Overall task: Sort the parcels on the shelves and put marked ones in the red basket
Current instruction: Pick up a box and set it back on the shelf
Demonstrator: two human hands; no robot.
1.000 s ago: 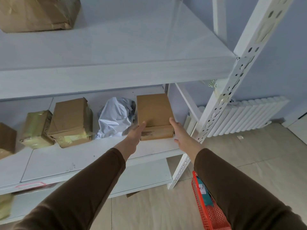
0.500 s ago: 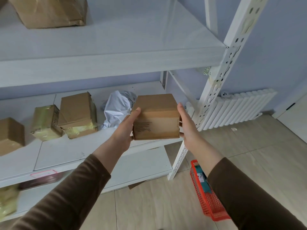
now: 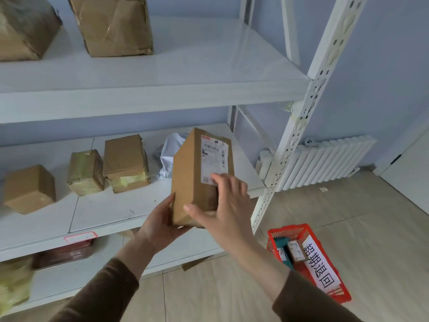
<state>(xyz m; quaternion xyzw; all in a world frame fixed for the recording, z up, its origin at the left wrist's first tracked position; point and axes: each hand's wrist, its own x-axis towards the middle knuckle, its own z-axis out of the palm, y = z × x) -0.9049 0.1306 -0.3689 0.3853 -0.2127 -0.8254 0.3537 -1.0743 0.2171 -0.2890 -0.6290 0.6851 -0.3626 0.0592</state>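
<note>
Two bare hands grip a brown box [image 3: 197, 177] in front of a white rack: the left hand [image 3: 160, 223] cups its lower end from beneath and the left side, while the right hand [image 3: 226, 205] wraps its lower right face, fingers [image 3: 222, 180] lying over the bottom corner of the white label [image 3: 214, 160] and thumb pressed to the front edge. The box is held clear of the boards, stood on end and tilted, its label face turned up towards the camera; the print is too small to read. Both arms wear dark brown sleeves [image 3: 104, 296]. Behind the box, on the middle shelf [image 3: 109, 210], a crumpled white bag [image 3: 170, 156] sits just beside it in view, then to the left a taped carton [image 3: 126, 162], a smaller parcel [image 3: 84, 171] wrapped in yellowish tape, touching or nearly touching that carton, and a plain cube box [image 3: 29, 188] set apart at the far left. On the top shelf [image 3: 185, 66] stand two large wrapped packages [image 3: 115, 24]. A red-edged tag [image 3: 80, 237] is stuck to the middle shelf's front lip. On the floor to the right, near the rack's perforated post [image 3: 299, 126], stands the red basket [image 3: 290, 230], holding a few small parcels [image 3: 296, 251] and bearing a white sign [image 3: 321, 267] in black characters. A white radiator [image 3: 329, 161] lines the blue wall beyond
</note>
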